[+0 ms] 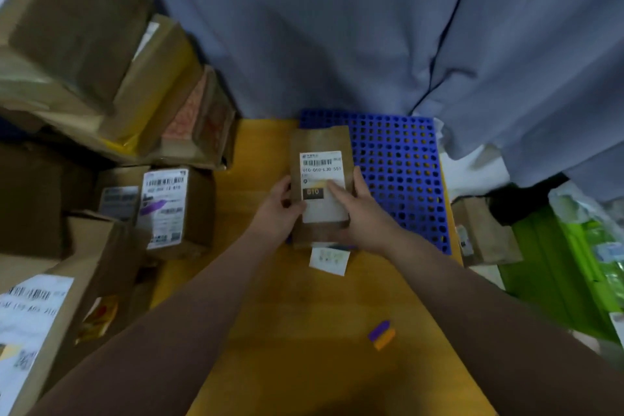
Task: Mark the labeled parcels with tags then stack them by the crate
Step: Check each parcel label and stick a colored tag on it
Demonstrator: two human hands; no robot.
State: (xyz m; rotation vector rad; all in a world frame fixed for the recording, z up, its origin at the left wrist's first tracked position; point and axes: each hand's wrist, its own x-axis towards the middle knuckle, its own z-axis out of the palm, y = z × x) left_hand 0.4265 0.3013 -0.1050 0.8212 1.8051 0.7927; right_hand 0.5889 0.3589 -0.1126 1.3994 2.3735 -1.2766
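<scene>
Head view, looking down: a person holds a brown paper parcel (320,142) in both hands over a yellow table (297,314), its far end lying over a blue perforated crate (398,162). The left hand (278,209) grips the parcel's left edge, fingers curled around it. The right hand (363,213) clasps the right edge, with one digit pressed flat on the white shipping label (320,164) beside a pale yellow patch too blurred to identify. A small white sheet of tags (329,260) lies on the table just below the parcel. Nearer the person, a purple and an orange tag (381,334) lie touching. Cardboard boxes are piled at left; one labelled box (199,206) already bears a purple tag (152,206). A grey curtain (337,27) hangs behind.
</scene>
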